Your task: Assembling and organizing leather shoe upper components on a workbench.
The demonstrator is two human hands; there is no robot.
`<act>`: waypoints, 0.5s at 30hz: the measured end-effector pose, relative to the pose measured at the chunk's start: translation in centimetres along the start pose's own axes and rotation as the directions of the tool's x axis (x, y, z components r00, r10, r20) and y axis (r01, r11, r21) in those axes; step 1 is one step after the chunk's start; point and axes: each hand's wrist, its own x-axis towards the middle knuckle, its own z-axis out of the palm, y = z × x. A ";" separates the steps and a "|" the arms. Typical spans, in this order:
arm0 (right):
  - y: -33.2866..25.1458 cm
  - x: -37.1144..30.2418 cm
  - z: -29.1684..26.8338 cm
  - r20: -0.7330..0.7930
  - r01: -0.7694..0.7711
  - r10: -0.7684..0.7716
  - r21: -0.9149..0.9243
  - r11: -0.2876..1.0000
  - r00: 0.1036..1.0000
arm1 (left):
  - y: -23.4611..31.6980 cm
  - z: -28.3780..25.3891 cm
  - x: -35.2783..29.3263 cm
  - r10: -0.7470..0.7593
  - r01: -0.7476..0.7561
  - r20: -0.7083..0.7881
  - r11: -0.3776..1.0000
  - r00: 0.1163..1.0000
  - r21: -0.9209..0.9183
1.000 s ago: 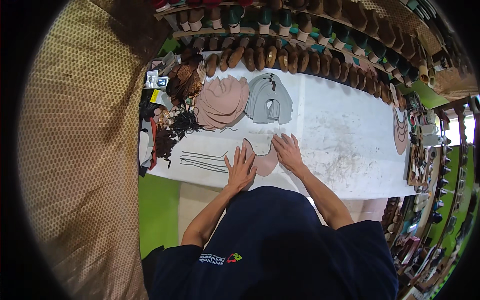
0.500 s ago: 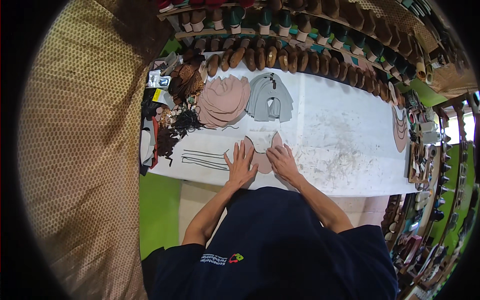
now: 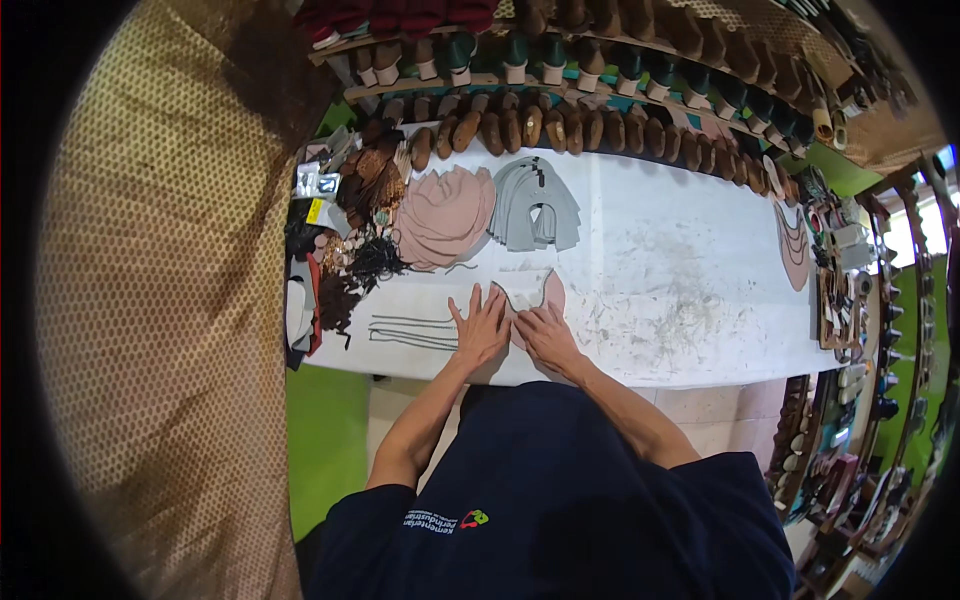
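Observation:
A pink U-shaped shoe upper piece lies flat near the table's front edge, with a thin dark line along its inner curve. My left hand rests on its left side, fingers spread and palm down. My right hand has its fingers bent and drawn together at the bottom of the curve; the fingertips are partly hidden. The lower part of the piece is largely covered by both hands. Left of my left hand, several thin dark cords lie side by side on the white table cover.
Beyond my hands lie a fanned pile of pink pieces and a stack of grey U-shaped pieces. Brown shoe lasts line the back edge. Scraps and dark cord tangles crowd the left; more pink pieces lie far right.
My right hand has slid left along the inner curve, nearer my left hand, uncovering more of the piece's right arm. The left hand stays spread on the piece. The whole view has shifted slightly.

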 end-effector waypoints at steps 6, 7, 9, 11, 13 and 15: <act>0.4 -0.8 -0.3 -0.160 -0.262 0.275 0.094 0.960 0.948 | -0.6 -0.1 -0.1 -0.012 0.014 0.011 0.992 1.000 -0.126; 0.4 -1.1 -0.5 -0.260 -0.440 0.436 0.048 0.897 0.861 | -0.2 0.2 -0.5 -0.125 0.109 -0.088 0.980 0.988 -0.164; 0.3 -1.6 -0.4 -0.373 -0.689 0.639 0.000 0.725 0.673 | 0.7 0.2 -0.5 -0.299 0.272 -0.114 0.941 0.947 -0.201; 0.3 -1.7 -0.3 -0.366 -0.708 0.654 -0.019 0.706 0.662 | 1.1 0.6 -0.6 -0.290 0.270 -0.081 0.943 0.954 -0.192; -0.2 -1.4 0.2 -0.359 -0.722 0.666 -0.035 0.691 0.654 | 0.9 1.1 -1.0 -0.280 0.264 -0.066 0.947 0.958 -0.184; -0.8 -0.9 0.4 -0.354 -0.715 0.669 0.002 0.699 0.654 | 0.7 1.5 -0.9 -0.305 0.286 -0.053 0.931 0.951 -0.226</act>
